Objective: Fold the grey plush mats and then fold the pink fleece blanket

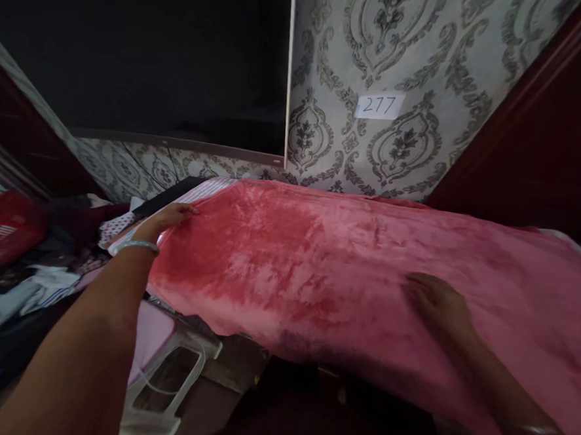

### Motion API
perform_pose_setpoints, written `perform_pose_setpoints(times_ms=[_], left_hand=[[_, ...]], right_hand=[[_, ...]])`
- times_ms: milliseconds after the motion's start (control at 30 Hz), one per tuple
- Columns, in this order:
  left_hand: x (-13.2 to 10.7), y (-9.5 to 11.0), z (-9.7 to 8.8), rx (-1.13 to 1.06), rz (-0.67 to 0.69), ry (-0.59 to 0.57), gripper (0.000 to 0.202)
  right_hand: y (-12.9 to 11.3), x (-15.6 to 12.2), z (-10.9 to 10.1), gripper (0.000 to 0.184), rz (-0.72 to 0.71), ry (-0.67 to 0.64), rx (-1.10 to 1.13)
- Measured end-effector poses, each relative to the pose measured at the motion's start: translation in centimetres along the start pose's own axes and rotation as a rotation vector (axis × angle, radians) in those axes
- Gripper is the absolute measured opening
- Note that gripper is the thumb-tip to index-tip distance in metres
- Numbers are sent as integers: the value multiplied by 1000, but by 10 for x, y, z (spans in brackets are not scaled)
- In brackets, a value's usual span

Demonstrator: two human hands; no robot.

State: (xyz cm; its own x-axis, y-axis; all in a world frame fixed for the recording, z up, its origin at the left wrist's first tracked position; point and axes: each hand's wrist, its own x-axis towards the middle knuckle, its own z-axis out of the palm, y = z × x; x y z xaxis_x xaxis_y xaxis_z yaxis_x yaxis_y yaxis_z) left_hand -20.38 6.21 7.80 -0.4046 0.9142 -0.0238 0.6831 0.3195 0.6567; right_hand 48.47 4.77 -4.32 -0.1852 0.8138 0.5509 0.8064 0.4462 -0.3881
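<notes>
The right hand (437, 304) is blurred; picture edges cut off the blanket (347, 260) and television (157, 52).

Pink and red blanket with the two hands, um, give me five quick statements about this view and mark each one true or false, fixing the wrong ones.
1. The left hand is at the left end of the blanket. True.
2. The paper label reads 512. False: the paper label reads 277.
3. A pale bracelet is on the left wrist. True.
4. The television shows a bright picture. False: the television's screen is dark.
5. The right hand is beside the left hand. False: the right hand is well to the right, over the blanket.
</notes>
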Motion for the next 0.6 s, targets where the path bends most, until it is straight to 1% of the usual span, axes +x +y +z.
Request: perform_pose_setpoints(times_ms=[100, 167, 267, 367, 500, 533, 600], left_hand=[[-4, 7, -4, -26, -6, 0, 26], [-7, 11, -7, -35, -12, -2, 28], [-12, 13, -14, -44, -13, -4, 30], [-14, 12, -21, -41, 22, 13, 32], [-13, 11, -29, 34, 107, 23, 32], [-12, 11, -31, 71, 117, 38, 32], [-13, 13, -33, 154, 122, 108, 33]], right_hand=[[-32, 22, 36, 34, -101, -79, 64], [-56, 39, 57, 33, -150, -164, 90], [-83, 58, 79, 31, -192, -272, 107], [-99, 68, 91, 30, -197, -336, 80], [-110, 74, 101, 36, -164, -381, 8], [-112, 75, 103, 37, -153, -385, -14], [-115, 76, 105, 37, -133, -391, -50]])
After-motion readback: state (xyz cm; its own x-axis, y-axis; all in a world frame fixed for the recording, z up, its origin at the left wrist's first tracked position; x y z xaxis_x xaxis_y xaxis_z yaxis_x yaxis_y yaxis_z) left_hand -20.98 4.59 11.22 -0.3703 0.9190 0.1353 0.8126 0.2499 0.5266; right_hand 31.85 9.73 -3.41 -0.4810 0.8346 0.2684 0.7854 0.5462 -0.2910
